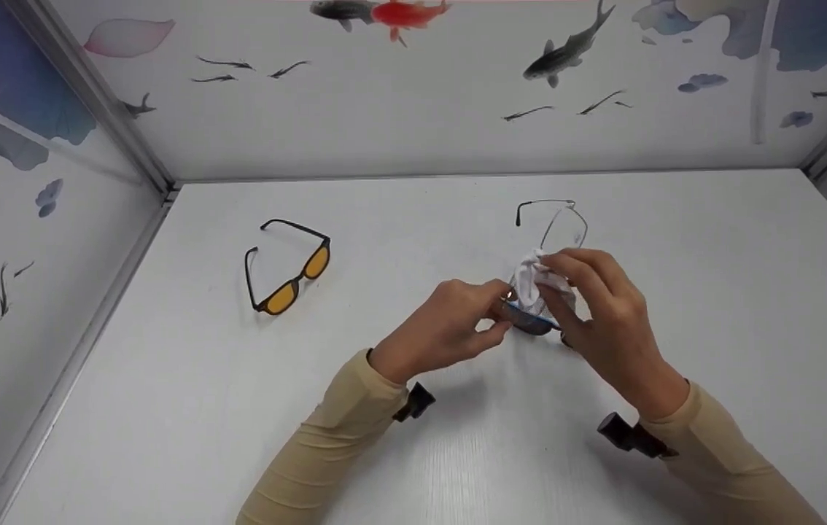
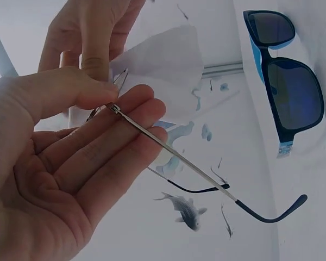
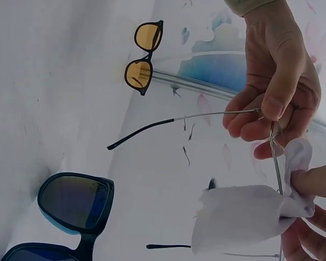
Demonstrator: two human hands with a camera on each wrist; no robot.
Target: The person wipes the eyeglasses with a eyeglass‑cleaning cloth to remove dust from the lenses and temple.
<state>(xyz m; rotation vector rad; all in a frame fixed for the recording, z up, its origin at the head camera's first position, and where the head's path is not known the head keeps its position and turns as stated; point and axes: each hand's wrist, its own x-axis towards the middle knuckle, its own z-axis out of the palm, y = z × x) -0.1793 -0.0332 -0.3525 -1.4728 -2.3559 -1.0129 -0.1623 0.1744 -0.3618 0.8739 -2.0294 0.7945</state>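
Note:
My left hand pinches thin metal-framed eyeglasses at one hinge, between thumb and fingers. The black-tipped temples stick out unfolded, away from both hands. A white cloth is gripped between the thumb and fingers of my right hand, folded over the far lens area of the frame. In the right wrist view the cloth hangs across that side and hides the lens. Below the hands, dark sunglasses with blue inner sides rest on the white table; the head view shows them partly covered by the hands.
Black-framed glasses with orange lenses lie with temples unfolded on the left of the table. White panels printed with fish and lotus shapes rise at the back and left. A dark wrist camera hangs under the left sleeve.

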